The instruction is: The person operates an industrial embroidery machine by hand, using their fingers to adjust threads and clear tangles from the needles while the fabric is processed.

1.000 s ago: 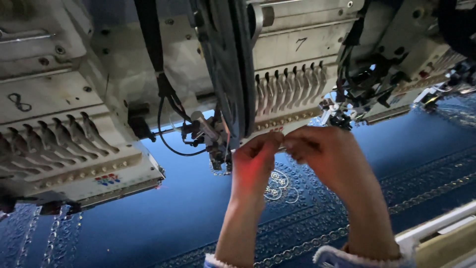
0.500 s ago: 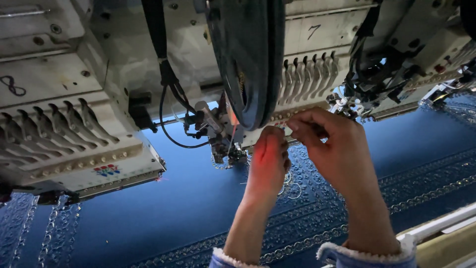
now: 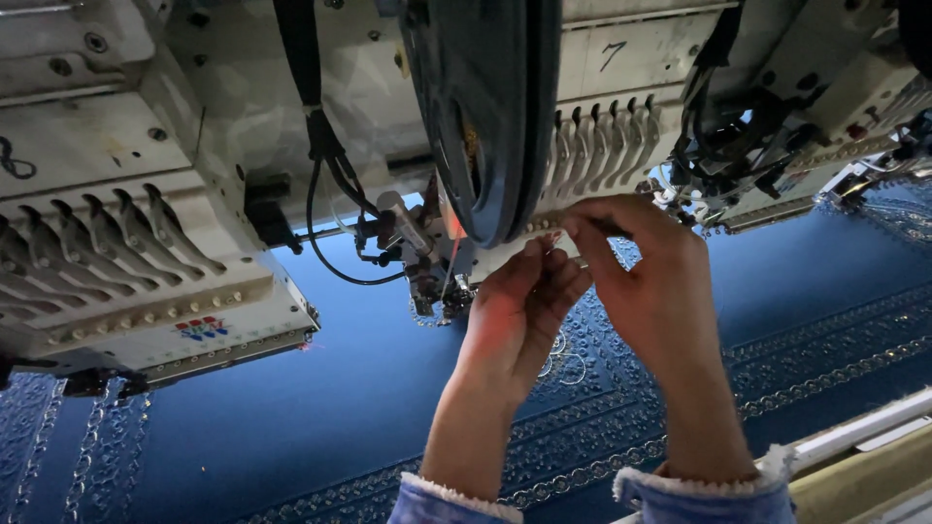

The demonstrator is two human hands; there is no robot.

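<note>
Both hands reach up over the blue cloth (image 3: 291, 408). Left hand (image 3: 519, 311) and right hand (image 3: 646, 281) pinch a fine thread (image 3: 551, 243) together beneath the machine head (image 3: 602, 107); keep it taut, fingertips steady.

A wide dark-blue fabric (image 3: 320, 408) patterned with pale silver stitched borders is lying flat below. A second cream-coloured metal stitching head (image 3: 116, 252) with a row of curved levers is hanging over it, a looping black cable (image 3: 325, 184) dangling alongside.
</note>
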